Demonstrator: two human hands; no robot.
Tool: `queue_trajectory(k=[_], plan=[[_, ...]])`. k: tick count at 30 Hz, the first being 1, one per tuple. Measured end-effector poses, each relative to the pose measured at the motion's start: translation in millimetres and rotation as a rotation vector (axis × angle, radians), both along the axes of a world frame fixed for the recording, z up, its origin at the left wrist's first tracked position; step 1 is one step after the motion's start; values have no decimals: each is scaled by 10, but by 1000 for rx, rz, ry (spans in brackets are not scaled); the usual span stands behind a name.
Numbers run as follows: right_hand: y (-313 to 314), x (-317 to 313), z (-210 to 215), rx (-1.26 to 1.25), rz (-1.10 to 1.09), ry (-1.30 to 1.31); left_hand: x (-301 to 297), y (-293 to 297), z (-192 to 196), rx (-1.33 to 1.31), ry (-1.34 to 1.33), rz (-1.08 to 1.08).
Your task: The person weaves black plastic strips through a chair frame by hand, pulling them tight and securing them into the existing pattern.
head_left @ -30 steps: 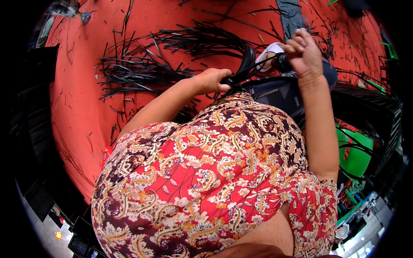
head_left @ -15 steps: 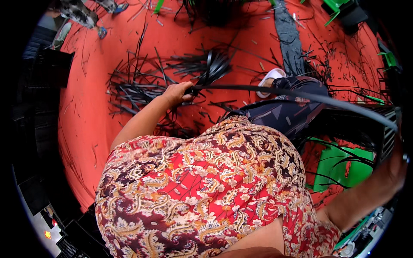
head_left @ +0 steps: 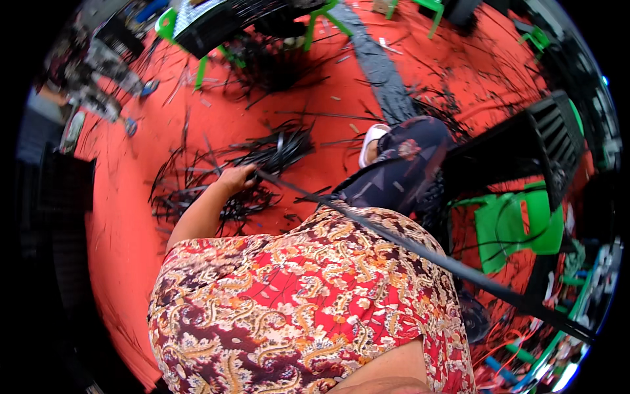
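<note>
My left hand (head_left: 237, 178) is closed around one end of a black plastic strip (head_left: 394, 243), or several lying together. The strip stretches from that hand across my lap and off toward the lower right rim. My right hand is out of the picture, so what it holds does not show. Beyond and around my left hand lies a loose pile of black strips (head_left: 279, 146) on the red floor covering (head_left: 138, 217).
To my right are a black slatted object (head_left: 558, 134) and a green plastic chair (head_left: 518, 226). Ahead stands a black woven piece (head_left: 216, 29) among green chair legs. A grey band (head_left: 380, 69) crosses the floor. Another person's legs (head_left: 115, 82) are at far left.
My right hand and forearm have left the picture at the right. The strip now slants down across my lap. My left hand sits lower and further left, and the view has shifted.
</note>
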State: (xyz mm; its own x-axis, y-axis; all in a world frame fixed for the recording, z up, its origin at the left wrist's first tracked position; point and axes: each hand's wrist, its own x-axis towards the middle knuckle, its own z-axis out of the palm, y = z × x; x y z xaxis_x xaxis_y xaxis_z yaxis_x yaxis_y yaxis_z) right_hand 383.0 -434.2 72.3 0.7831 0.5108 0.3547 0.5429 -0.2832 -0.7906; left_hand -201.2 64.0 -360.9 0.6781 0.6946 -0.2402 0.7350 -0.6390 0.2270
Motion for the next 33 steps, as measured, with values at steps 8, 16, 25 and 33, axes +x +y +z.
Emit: queue_trajectory(k=[8, 16, 25, 33], plan=[[-2125, -310, -204, -437, -667, -51, -161, 633, 27, 89, 131, 330], [-3436, -1138, 18, -713, -1089, 18, 953, 1231, 222, 64, 97, 217], [-3302, -1073, 383, -823, -1074, -19, 2346, 423, 1356, -494, 188, -240], [-1068, -946, -525, -201, -288, 121, 3502, -1669, 2657, -1345, -288, -722]])
